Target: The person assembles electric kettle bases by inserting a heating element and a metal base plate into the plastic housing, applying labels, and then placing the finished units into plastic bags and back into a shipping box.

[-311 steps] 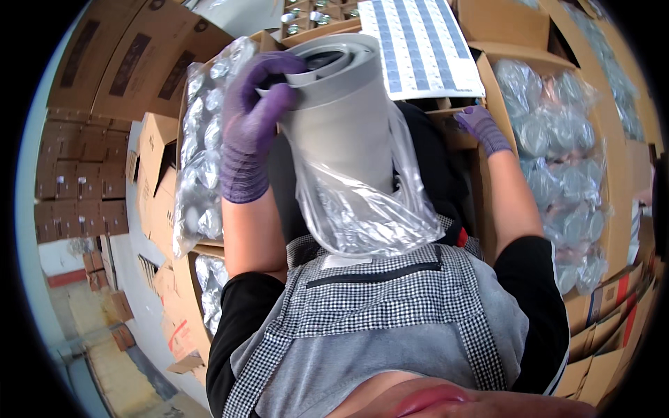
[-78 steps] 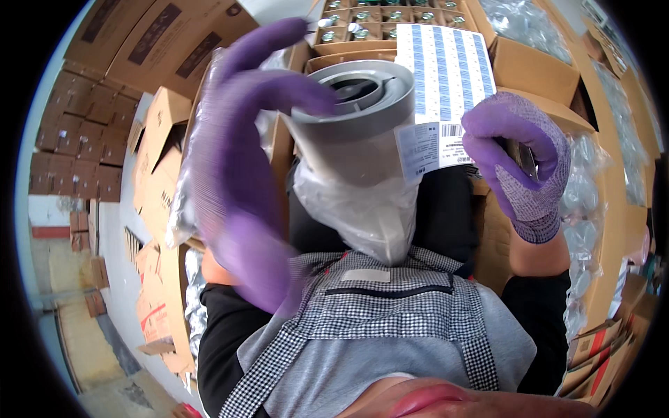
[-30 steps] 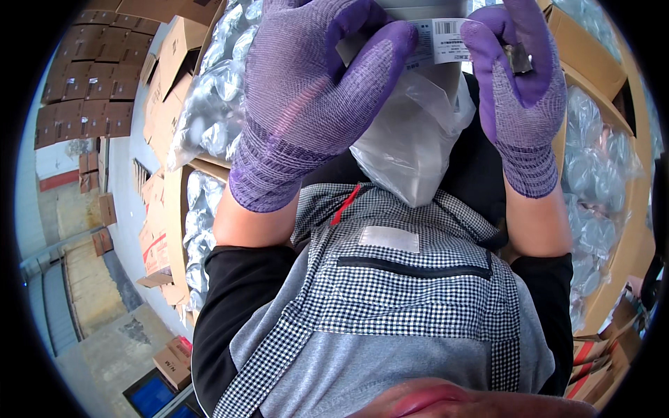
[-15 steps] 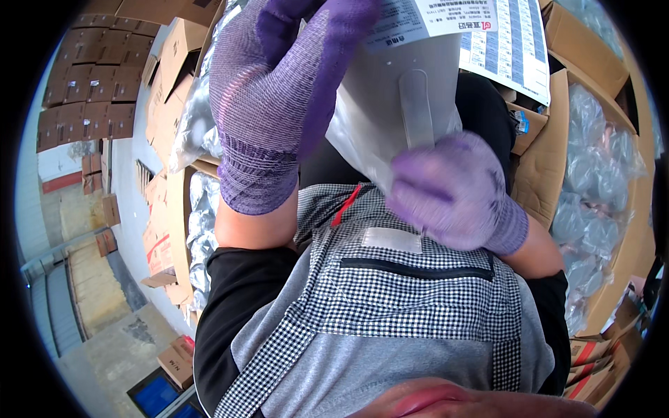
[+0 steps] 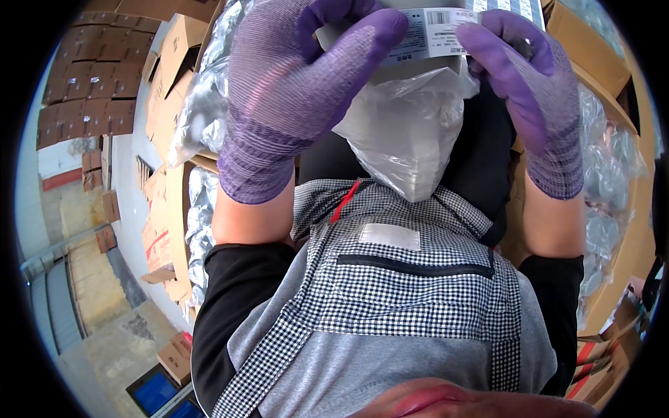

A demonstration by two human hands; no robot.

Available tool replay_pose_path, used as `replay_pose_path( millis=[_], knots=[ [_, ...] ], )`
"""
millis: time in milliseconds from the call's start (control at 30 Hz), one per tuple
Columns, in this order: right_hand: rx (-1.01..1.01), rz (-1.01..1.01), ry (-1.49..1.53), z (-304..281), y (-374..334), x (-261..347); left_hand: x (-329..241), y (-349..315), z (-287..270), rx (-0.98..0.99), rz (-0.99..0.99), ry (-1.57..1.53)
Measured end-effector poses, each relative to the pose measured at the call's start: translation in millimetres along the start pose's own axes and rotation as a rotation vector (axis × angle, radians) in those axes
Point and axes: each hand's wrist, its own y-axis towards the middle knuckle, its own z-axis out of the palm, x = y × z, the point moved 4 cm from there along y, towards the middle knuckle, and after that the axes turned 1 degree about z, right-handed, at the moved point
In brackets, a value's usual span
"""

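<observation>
Touches a white rectangular label (image 5: 437,33) at twelve o'clock, purple-gloved left hand (image 5: 296,87) at its nine-o'clock end, purple-gloved right hand (image 5: 542,90) at three. Curls both hands' fingers; cannot tell if clamped. Shows, toward six o'clock, a grey cylinder (image 5: 426,67) in a clear plastic bag (image 5: 408,125).

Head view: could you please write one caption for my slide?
Gloved left hand and right hand at opposite ends of a label, partly bagged grey object behind.

Purple gloves (image 5: 293,97), white label (image 5: 426,33), checked apron (image 5: 411,299)
</observation>
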Motion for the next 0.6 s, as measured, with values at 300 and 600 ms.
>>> replay_pose_path(
  millis=[300,600],
  knots=[
    [-0.15,-0.632,-0.471,23,4,-7,18,-4,3,-0.031,0.203,0.343],
    [-0.107,-0.624,-0.376,25,1,-7,13,-2,0,0.015,0.346,0.454]
  ],
)
